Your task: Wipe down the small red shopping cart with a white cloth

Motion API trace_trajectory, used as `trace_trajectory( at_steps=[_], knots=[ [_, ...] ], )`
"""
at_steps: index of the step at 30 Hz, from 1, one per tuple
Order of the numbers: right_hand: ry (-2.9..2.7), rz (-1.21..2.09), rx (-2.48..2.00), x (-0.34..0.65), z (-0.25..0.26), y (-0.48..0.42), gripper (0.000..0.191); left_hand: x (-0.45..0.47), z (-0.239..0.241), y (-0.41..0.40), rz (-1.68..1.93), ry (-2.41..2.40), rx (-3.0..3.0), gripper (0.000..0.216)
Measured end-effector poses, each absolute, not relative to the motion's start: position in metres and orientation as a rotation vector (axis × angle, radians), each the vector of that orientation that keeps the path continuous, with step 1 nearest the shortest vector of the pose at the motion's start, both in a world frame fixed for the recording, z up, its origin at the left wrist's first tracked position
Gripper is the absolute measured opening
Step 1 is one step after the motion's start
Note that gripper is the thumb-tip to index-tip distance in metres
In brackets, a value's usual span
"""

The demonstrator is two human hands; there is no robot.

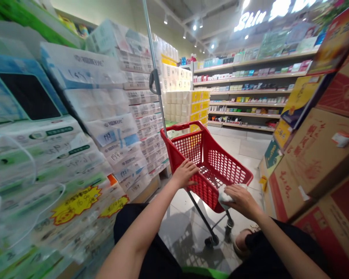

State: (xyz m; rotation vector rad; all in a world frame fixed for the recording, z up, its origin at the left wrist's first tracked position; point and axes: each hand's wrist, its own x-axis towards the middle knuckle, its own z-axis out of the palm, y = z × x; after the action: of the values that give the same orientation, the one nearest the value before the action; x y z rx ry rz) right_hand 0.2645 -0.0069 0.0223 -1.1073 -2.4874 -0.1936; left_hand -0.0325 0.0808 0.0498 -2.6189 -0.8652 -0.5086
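Observation:
A red plastic shopping cart point(227, 162) with a perforated basket stands in front of me on dark metal legs with casters. On the basket's near left rim rests my left hand point(186, 173), its fingers stretched out over the edge. My right hand point(237, 195) is closed around a crumpled white cloth point(225, 193), pressed against the near right corner of the rim. The underside of the cloth and some of the fingers behind it are hidden. Nothing lies in the visible part of the basket.
Wrapped tissue packs point(104, 128) are stacked high on my left, with a dark-screened phone point(30, 96) and a white cable on them. Cardboard cartons point(322, 151) line the right side. A metal pole point(150, 35) rises behind the cart. Stocked shelves point(244, 93) stand beyond.

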Motion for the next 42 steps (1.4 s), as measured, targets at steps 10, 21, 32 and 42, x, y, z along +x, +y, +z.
trace_trajectory(
  at_steps=[10, 21, 32, 42],
  knots=[
    [-2.351, -0.385, -1.275, 0.271, 0.008, -0.005, 0.029, -0.001, 0.033, 0.084, -0.448, -0.998, -2.506, 0.046],
    [-2.245, -0.546, -1.506, 0.229, 0.021, 0.027, 0.017, 0.027, 0.033, 0.069, -0.469, -1.117, -2.447, 0.036],
    [-2.186, -0.413, -1.472, 0.292, 0.019, 0.036, 0.028, -0.020, 0.063, 0.074, -0.375, -0.915, -2.540, 0.049],
    [-2.128, -0.506, -1.618, 0.314, 0.006, 0.052, 0.031, -0.087, 0.091, 0.063, -0.385, -1.212, -2.226, 0.050]
  ],
)
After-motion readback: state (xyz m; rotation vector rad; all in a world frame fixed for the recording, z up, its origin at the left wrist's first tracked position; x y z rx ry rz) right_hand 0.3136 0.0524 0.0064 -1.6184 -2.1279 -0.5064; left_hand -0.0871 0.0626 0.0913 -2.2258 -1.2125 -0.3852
